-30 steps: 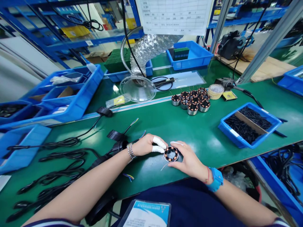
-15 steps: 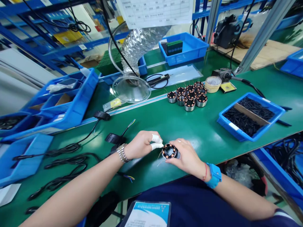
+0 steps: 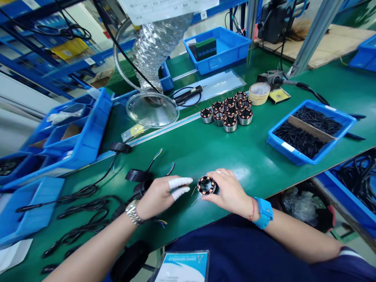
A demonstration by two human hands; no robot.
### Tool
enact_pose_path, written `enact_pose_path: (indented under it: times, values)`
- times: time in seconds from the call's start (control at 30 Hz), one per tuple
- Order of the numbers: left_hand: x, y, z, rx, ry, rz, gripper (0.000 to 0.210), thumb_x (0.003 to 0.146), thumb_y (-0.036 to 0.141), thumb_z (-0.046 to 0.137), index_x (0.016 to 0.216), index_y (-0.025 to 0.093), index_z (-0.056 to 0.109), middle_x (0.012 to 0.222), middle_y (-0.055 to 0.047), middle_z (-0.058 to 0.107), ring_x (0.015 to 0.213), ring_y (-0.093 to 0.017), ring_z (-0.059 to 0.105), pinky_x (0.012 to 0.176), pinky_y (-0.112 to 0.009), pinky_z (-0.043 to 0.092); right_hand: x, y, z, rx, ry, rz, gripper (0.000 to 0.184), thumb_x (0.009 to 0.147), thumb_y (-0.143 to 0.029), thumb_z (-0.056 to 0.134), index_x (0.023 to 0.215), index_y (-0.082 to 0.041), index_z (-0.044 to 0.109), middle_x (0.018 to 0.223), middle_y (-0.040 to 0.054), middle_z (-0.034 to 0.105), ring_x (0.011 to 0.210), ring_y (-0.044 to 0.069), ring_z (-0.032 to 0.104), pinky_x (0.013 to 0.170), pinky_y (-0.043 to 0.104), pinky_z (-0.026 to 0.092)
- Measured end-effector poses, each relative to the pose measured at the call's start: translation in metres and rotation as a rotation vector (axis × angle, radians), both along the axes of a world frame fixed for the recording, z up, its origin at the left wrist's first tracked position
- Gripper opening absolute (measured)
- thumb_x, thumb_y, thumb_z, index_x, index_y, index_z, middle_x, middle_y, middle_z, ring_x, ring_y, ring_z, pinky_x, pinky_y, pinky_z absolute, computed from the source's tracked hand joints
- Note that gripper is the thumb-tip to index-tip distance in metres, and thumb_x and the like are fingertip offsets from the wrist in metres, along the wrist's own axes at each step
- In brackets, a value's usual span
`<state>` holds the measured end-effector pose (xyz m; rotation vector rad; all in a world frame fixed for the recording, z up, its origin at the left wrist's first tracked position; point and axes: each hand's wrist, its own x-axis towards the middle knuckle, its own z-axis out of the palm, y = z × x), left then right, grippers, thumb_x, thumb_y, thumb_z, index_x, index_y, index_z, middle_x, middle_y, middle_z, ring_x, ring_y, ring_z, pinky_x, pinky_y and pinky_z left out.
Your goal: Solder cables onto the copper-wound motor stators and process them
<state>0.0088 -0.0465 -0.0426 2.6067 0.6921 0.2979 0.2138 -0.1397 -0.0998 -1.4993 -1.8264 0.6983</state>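
Observation:
My right hand (image 3: 230, 192) is wrapped round a motor stator (image 3: 206, 192), a metal ring with copper windings, its hollow end tilted up toward me. Thin loose wires stick out from the stator's left side. Just left of it is my left hand (image 3: 160, 194), with white covers on thumb and forefinger. Those two fingers are apart, and the forefinger's tip lies close to one fine wire; whether it touches cannot be made out. Black cable ends (image 3: 137, 175) with bared coloured wires lie beside my left hand.
Several more stators (image 3: 230, 124) stand grouped beyond my hands, near a tape roll (image 3: 259, 94). A blue tray (image 3: 296, 156) of short black tubes sits at right. A fume-duct hood (image 3: 152, 113) hangs at the back. Coiled black cables (image 3: 85, 231) and blue bins (image 3: 96, 129) occupy the left.
My left hand has moved left, away from the stator, and its thumb and forefinger have spread. My right hand still holds the stator. The camera view has shifted slightly.

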Motion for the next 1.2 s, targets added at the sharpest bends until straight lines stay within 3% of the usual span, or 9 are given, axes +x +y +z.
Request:
enact_pose_path:
  times: [0.13, 0.27, 0.4, 0.63, 0.8, 0.9, 1.07, 1.2]
  values:
    - [0.014, -0.013, -0.018, -0.012, -0.055, -0.042, 0.018, 0.079, 0.025, 0.058, 0.096, 0.019, 0.062, 0.087, -0.004, 0.068, 0.077, -0.013, 0.064, 0.070, -0.021, 0.050, 0.000, -0.001, 0.000, 0.011, -0.001, 0.000, 0.048, 0.069, -0.052, 0.061, 0.102, -0.019, 0.051, 0.093, 0.0049, 0.059, 0.091, 0.021, 0.048, 0.079, 0.034, 0.035]
    - [0.018, -0.012, -0.016, -0.157, -0.121, 0.011, 0.013, 0.079, 0.023, 0.058, 0.090, 0.019, 0.064, 0.084, -0.003, 0.068, 0.074, -0.012, 0.063, 0.068, -0.020, 0.050, -0.001, -0.001, 0.002, 0.008, -0.016, -0.005, 0.048, 0.070, -0.054, 0.060, 0.101, -0.019, 0.051, 0.093, 0.0054, 0.059, 0.090, 0.022, 0.048, 0.078, 0.034, 0.035]
    - [0.013, -0.014, -0.015, -0.304, -0.109, 0.146, 0.010, 0.080, 0.023, 0.056, 0.080, 0.018, 0.064, 0.077, -0.002, 0.065, 0.069, -0.012, 0.061, 0.065, -0.022, 0.049, -0.003, -0.001, 0.004, 0.010, -0.055, -0.021, 0.047, 0.070, -0.055, 0.059, 0.099, -0.018, 0.052, 0.092, 0.0061, 0.058, 0.090, 0.022, 0.047, 0.077, 0.034, 0.035]
    - [0.007, -0.015, -0.012, -0.299, -0.129, 0.310, 0.012, 0.076, 0.027, 0.060, 0.081, 0.019, 0.066, 0.080, -0.003, 0.066, 0.073, -0.014, 0.062, 0.070, -0.026, 0.049, -0.004, -0.001, 0.005, 0.000, -0.102, -0.027, 0.046, 0.071, -0.055, 0.058, 0.098, -0.018, 0.053, 0.091, 0.0073, 0.056, 0.091, 0.022, 0.046, 0.078, 0.035, 0.034]
    - [0.012, -0.019, -0.013, -0.295, -0.297, 0.357, 0.008, 0.072, 0.025, 0.063, 0.073, 0.017, 0.064, 0.072, -0.003, 0.064, 0.067, -0.014, 0.060, 0.065, -0.027, 0.049, -0.006, 0.000, 0.004, 0.004, -0.114, -0.039, 0.044, 0.070, -0.053, 0.060, 0.097, -0.019, 0.053, 0.090, 0.0069, 0.055, 0.091, 0.022, 0.046, 0.077, 0.035, 0.034]
    - [0.009, -0.019, -0.016, -0.381, -0.377, 0.440, 0.009, 0.071, 0.026, 0.064, 0.073, 0.017, 0.063, 0.073, -0.003, 0.064, 0.067, -0.014, 0.059, 0.065, -0.028, 0.049, -0.008, 0.000, 0.003, 0.014, -0.131, -0.056, 0.044, 0.071, -0.054, 0.058, 0.097, -0.019, 0.053, 0.090, 0.0071, 0.055, 0.090, 0.023, 0.046, 0.077, 0.035, 0.034]
    - [0.003, -0.011, 0.003, -0.588, -0.298, 0.628, 0.022, 0.072, 0.036, 0.063, 0.076, 0.015, 0.062, 0.075, -0.005, 0.064, 0.066, -0.015, 0.060, 0.065, -0.029, 0.050, -0.009, 0.000, 0.003, 0.019, -0.142, -0.062, 0.044, 0.071, -0.054, 0.058, 0.095, -0.018, 0.053, 0.087, 0.0072, 0.054, 0.087, 0.022, 0.045, 0.075, 0.034, 0.034]
    - [0.012, -0.011, 0.017, -0.669, -0.051, 0.583, 0.029, 0.074, 0.043, 0.056, 0.069, 0.015, 0.059, 0.064, -0.003, 0.061, 0.061, -0.014, 0.055, 0.059, -0.025, 0.045, -0.008, 0.000, 0.003, 0.022, -0.136, -0.064, 0.043, 0.071, -0.052, 0.059, 0.095, -0.018, 0.053, 0.088, 0.0071, 0.054, 0.087, 0.022, 0.045, 0.075, 0.034, 0.034]
